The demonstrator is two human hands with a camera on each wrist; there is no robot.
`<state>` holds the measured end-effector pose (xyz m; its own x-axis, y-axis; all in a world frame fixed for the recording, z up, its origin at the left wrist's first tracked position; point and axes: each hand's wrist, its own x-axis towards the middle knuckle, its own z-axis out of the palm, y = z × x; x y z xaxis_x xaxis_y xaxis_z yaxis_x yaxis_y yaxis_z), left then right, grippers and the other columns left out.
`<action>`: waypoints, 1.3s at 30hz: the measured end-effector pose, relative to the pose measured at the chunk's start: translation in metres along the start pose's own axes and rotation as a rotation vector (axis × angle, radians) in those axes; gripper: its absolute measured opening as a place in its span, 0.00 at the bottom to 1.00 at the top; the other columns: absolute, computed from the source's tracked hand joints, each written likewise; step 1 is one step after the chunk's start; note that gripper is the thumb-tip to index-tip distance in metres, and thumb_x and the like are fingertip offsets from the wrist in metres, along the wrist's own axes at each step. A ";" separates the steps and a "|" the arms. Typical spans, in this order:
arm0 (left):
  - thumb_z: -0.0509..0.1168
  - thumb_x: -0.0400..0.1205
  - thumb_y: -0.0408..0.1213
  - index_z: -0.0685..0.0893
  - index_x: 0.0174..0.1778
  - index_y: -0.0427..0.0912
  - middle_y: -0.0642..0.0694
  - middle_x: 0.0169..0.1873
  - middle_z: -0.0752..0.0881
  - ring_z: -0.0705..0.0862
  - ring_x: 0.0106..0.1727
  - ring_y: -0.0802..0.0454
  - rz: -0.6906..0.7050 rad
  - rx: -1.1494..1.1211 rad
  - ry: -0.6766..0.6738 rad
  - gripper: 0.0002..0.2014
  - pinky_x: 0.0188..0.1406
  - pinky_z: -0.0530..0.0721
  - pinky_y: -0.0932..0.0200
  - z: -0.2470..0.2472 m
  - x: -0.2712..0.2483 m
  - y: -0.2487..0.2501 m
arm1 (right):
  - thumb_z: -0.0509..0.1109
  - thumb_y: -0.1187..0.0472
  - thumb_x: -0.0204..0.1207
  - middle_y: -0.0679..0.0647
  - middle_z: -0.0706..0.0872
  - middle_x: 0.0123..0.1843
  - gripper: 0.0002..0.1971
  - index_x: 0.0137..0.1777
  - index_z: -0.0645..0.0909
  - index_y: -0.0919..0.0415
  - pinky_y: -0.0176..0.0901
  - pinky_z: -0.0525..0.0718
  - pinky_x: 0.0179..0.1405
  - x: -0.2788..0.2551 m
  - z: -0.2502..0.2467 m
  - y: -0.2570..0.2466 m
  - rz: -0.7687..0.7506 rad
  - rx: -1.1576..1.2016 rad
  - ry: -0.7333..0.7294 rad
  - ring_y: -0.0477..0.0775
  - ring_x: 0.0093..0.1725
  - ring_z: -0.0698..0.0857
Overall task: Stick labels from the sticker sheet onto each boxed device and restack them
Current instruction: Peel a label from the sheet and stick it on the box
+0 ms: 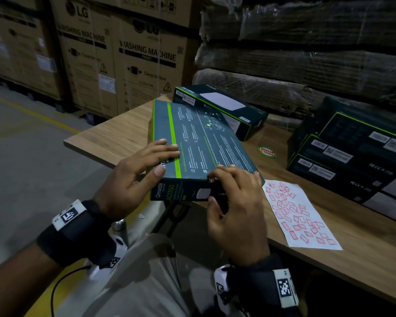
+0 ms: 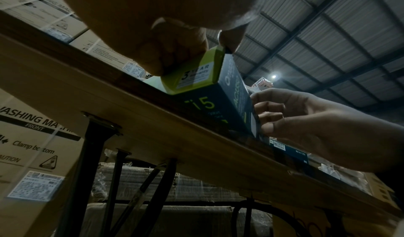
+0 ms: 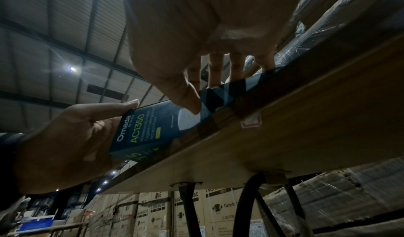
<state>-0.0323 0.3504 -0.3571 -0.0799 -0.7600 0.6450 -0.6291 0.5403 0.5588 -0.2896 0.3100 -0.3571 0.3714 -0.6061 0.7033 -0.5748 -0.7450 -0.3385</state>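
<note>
**Both hands on the boxed device at the table's edge**

Wrist straps with printed markers sat nearest the head camera, one on each forearm. Beyond them, the left hand (image 1: pixel 136 170) gripped the near left corner of the box (image 1: pixel 199 143), its fingers laid fairly straight across the top face and its thumb against the side. The right hand (image 1: pixel 236 202) pinched the same box at its near end, fingers curled over the top edge and the thumb pressed on the end face beside the printed white disc. The box lay partly on the table (image 1: pixel 114 136), its near end jutting past the edge.

Just to the right of the right hand, the sticker sheet (image 1: pixel 300 216) lay flat on the wood, scattered with small red-outlined labels. A second box (image 1: pixel 220 108) rested behind the held one. Stacked boxes (image 1: pixel 357 161) stood at the right side of the table, well apart from the hands. A round sticker (image 1: pixel 267 152) sat on the tabletop between them.

Large cartons (image 1: pixel 114 60) printed "WASHING MACHINE" stood behind on the concrete floor, beside plastic-wrapped bundles (image 1: pixel 306 42).
</note>
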 end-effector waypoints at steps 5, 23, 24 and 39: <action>0.58 0.94 0.45 0.84 0.81 0.45 0.53 0.83 0.82 0.69 0.92 0.52 0.001 0.001 -0.008 0.22 0.91 0.68 0.48 -0.001 0.000 0.000 | 0.76 0.61 0.66 0.49 0.80 0.65 0.29 0.71 0.83 0.51 0.77 0.69 0.77 0.003 -0.001 -0.007 0.019 -0.036 -0.031 0.60 0.67 0.80; 0.58 0.94 0.45 0.84 0.80 0.42 0.51 0.82 0.82 0.70 0.91 0.50 0.009 -0.002 0.001 0.22 0.91 0.68 0.48 0.001 -0.001 0.001 | 0.74 0.65 0.67 0.47 0.84 0.68 0.26 0.67 0.86 0.51 0.75 0.65 0.83 -0.002 -0.003 -0.001 0.027 0.094 0.029 0.54 0.74 0.81; 0.58 0.94 0.45 0.84 0.80 0.42 0.50 0.82 0.82 0.70 0.91 0.50 0.010 -0.001 0.000 0.22 0.91 0.68 0.47 0.001 -0.001 0.001 | 0.74 0.67 0.68 0.46 0.85 0.69 0.25 0.66 0.86 0.51 0.75 0.64 0.84 -0.003 -0.003 0.000 0.023 0.111 0.038 0.53 0.75 0.81; 0.58 0.93 0.46 0.84 0.80 0.42 0.51 0.82 0.82 0.71 0.90 0.49 0.008 -0.005 0.006 0.22 0.91 0.67 0.48 0.003 -0.001 0.000 | 0.72 0.71 0.70 0.42 0.86 0.71 0.23 0.63 0.87 0.50 0.72 0.63 0.86 -0.003 -0.005 0.003 0.042 0.160 0.044 0.49 0.76 0.80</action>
<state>-0.0341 0.3496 -0.3591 -0.0803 -0.7537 0.6524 -0.6246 0.5481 0.5563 -0.2962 0.3117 -0.3570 0.3157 -0.6274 0.7119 -0.4640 -0.7565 -0.4609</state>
